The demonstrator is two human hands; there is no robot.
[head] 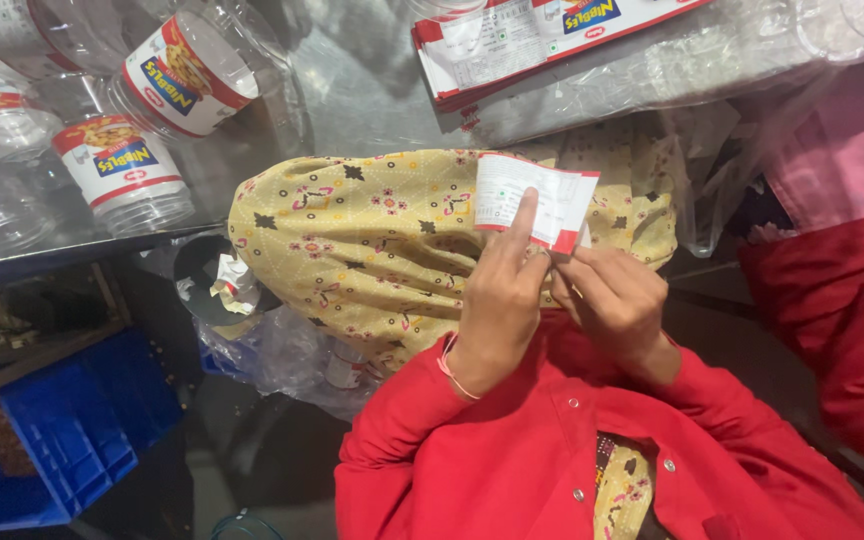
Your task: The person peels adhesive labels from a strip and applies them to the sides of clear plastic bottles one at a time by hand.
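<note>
Head view, hands: The left hand (500, 300) and the right hand (617, 300) meet just above the lap, both pinching one white label with red edges (537, 200).
Head view, left grip: Clenched on the label; the forefinger lies straight up its face and the thumb appears to sit behind, though it is hidden.
Head view, right grip: Grasping the label's lower right corner between fingertips; how the thumb sits there cannot be told.
Head view, label position: Held in the air in front of the yellow flowered cloth (372, 230) draped over the knees, touching nothing but the two hands.
Head view, label axis: The long axis runs left to right with a slight downward tilt toward the right. The strip stands above both grips, so it extends up and away from the fingers.
Head view, nearer hand: The left hand covers the middle of the strip; the right holds only the corner. The left carries more of it.
Head view, sleeves: Red jacket sleeves (422, 440) cover both forearms; a thin pink band sits on the left wrist.
Head view, table: A grey table top (352, 90) at upper left bears clear plastic jars (122, 170) lying on their sides, each with a red and white wrap.
Head view, supply: A stack of flat labels (512, 45) lies at the top, well apart from the hands.
Head view, floor: A blue crate (42, 450) stands lower left; crumpled paper scraps (232, 285) lie near it.
</note>
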